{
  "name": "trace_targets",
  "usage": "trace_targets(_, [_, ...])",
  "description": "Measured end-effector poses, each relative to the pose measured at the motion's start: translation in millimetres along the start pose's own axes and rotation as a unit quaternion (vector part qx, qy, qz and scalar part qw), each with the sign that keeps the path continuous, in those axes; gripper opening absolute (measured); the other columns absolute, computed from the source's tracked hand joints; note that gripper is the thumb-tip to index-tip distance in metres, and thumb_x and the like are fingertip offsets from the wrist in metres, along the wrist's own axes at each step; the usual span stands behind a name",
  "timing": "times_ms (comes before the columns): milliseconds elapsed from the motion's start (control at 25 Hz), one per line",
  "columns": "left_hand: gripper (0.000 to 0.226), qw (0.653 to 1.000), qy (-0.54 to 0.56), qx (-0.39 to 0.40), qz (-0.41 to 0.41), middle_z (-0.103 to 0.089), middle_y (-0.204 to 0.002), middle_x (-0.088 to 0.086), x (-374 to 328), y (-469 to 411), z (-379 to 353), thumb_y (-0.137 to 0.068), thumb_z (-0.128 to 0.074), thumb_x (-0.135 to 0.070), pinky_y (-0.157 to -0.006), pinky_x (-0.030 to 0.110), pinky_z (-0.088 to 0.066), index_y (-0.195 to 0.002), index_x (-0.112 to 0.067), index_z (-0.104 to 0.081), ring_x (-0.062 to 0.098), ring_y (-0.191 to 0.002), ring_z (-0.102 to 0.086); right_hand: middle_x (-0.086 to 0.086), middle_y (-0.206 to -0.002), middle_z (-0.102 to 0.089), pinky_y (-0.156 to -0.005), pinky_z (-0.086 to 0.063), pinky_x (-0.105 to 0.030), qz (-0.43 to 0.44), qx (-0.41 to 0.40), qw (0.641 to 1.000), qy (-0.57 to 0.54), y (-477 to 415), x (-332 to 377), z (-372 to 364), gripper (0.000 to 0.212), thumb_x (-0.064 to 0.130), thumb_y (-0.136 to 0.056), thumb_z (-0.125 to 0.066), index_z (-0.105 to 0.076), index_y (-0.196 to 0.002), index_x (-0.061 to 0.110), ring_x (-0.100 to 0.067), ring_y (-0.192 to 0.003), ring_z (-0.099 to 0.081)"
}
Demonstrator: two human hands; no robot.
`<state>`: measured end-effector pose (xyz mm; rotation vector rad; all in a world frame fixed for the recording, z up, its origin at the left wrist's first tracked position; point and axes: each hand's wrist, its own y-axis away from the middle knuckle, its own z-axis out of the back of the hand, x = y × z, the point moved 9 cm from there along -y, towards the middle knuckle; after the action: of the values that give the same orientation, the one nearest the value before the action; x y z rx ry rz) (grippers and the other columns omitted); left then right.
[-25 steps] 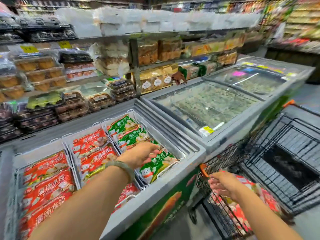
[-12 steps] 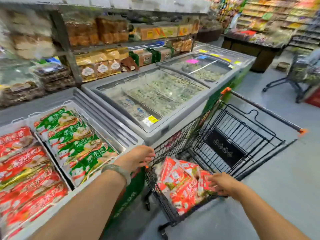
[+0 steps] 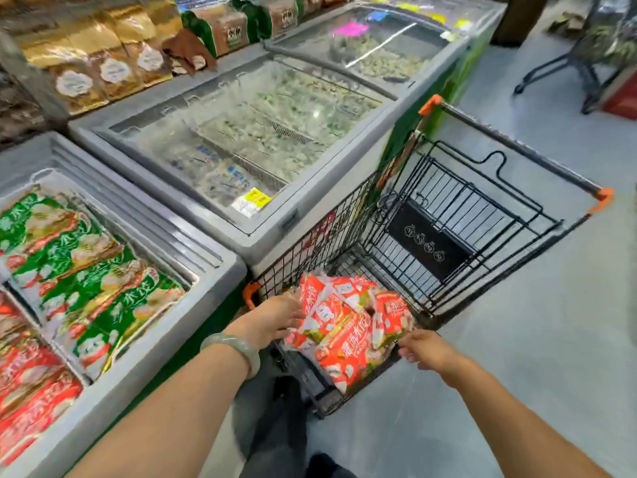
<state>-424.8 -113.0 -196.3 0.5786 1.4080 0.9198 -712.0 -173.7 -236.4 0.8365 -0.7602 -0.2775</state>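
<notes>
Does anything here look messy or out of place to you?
Only small things: the red bags lie in a loose heap at the cart's near end, and one brown packet behind the freezers leans askew among upright ones.

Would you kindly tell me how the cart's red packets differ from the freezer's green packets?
The red packets lie heaped in the wire cart; the green packets lie overlapped in the freezer. The left hand and right hand are at the red packets, neither at the green packets. Both are printed bags.
</notes>
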Motion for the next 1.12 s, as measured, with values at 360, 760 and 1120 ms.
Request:
trace_targets(360, [0.014, 0.995, -0.013, 0.052, 0.09, -0.058, -0.083, 0.004, -21, -127, -11, -0.098, -0.04, -0.014, -0.052, 0.019, -0.042, -0.091, -0.014, -0.052, 0.011, -0.066, -0.051, -0.003, -0.078, -0.058, -0.047, -0.034, -0.021, -0.053, 0.026, 0.997, -0.04, -84, 30, -23, 0.015, 0.014, -0.098, -0.044, -0.056, -0.09, 0.012, -0.014, -0.061, -0.049])
trace_targets(760, [0.021, 0.979, -0.022, 0.074, 0.188, -0.064, -0.097, 0.009, 2, -210, -56, -0.101, -0.038, -0.011, -0.063, 0.022, -0.041, -0.117, -0.007, -0.051, 0.012, -0.07, -0.054, -0.015, -0.103, -0.062, -0.072, -0.044, -0.03, -0.147, 0.032, 0.986, -0.071, -192, 5, -45, 0.035, 0.02, -0.096, -0.042, -0.056, -0.114, -0.007, -0.027, -0.09, -0.058])
trace_targets(1120, [0.023, 0.981, -0.003, 0.017, 0.192, -0.057, -0.079, 0.003, 19, -276, -60, -0.1, -0.035, -0.006, -0.057, 0.019, -0.036, -0.086, -0.013, -0.053, 0.009, -0.06, -0.054, -0.011, -0.099, -0.06, -0.095, -0.052, -0.044, -0.249, 0.041, 0.924, -0.286, -285, -33, -100, 0.023, 0.026, -0.096, -0.049, -0.053, -0.11, 0.008, -0.027, -0.097, -0.062])
